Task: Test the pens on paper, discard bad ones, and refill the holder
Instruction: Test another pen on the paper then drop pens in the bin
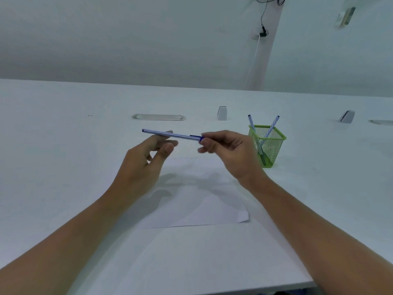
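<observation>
Pen cap end behind right hand

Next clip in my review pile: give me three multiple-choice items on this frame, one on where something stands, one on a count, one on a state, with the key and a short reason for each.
1. Where does the green mesh holder stand?
A. Right of the right hand, on the table
B. On the sheet of paper
C. Beside the left hand

2. How many pens stand in the holder?
A. None
B. Two
C. Five

3. What is the state of the striped pen held between the hands?
A. Lying on the paper
B. Held in the air, with the right hand pinching its blue cap end
C. Standing in the holder

Key:
1 A: the holder stands on the bare table to the right of the right hand, off the paper.
2 B: two striped pens lean out of the mesh.
3 B: the pen hangs level above the table, the left hand's fingers holding its other end.
</observation>
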Tool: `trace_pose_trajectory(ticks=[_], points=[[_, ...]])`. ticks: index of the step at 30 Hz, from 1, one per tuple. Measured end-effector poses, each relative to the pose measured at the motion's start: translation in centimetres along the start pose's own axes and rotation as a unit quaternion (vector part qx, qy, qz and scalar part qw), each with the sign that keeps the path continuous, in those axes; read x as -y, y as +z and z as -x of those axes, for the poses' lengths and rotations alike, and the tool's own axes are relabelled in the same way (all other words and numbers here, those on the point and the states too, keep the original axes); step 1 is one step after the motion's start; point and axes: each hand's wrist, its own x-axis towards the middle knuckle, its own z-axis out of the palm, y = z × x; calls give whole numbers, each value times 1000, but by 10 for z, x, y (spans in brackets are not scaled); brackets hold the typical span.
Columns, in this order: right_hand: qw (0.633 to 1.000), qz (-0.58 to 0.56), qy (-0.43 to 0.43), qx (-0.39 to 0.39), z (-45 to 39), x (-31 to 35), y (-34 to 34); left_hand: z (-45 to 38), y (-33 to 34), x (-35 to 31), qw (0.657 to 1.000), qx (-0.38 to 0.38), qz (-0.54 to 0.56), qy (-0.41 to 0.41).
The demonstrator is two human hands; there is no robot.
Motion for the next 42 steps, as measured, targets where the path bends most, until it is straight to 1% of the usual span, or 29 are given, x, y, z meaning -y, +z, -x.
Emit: trace_pose_trajectory(ticks=[2, 5, 8, 11, 14, 17, 19, 20, 22, 24, 26, 29, 32, 35, 42], points=[[998, 8, 35, 46, 3, -3, 4, -1, 0, -1, 1000, -11, 26, -4], [987, 89, 68, 111, 7, -7, 6, -2, 1, -1, 997, -19, 77, -14], [978, 128, 98, 133, 8, -7, 8, -1, 2, 0, 992, -15, 124, -14], [979, 125, 104, 120, 6, -4, 8, -2, 3, 0, 990, -27, 139, -8], [984, 139, 66, 93, 7, 0, 14, -4, 2, -4, 985, -60, 162, -22], [983, 176, 18, 40, 10, 1, 17, -8, -5, -2, 965, -126, 218, -73], [983, 181, 17, 3, 9, 1, 12, -12, -13, 4, 956, -169, 221, -97], [985, 172, 24, -9, 8, 1, 8, -13, -16, 8, 957, -179, 210, -94], [988, 153, 32, -23, 6, 2, 3, -14, -19, 14, 967, -173, 173, -65], [987, 155, 21, -28, 6, 2, 1, -13, -16, 19, 986, -141, 87, -12], [984, 179, -7, -22, 7, 1, 3, -11, -10, 20, 993, -110, -24, 44], [975, 214, -60, -17, 8, -1, 7, -8, -2, 17, 978, -92, -153, 106], [968, 234, -89, -25, 8, -3, 8, -7, -2, 15, 953, -107, -239, 155], [965, 241, -102, -20, 9, -5, 9, -6, -2, 16, 938, -111, -276, 180], [958, 252, -136, 0, 10, -8, 10, -5, -2, 14, 931, -106, -287, 199]])
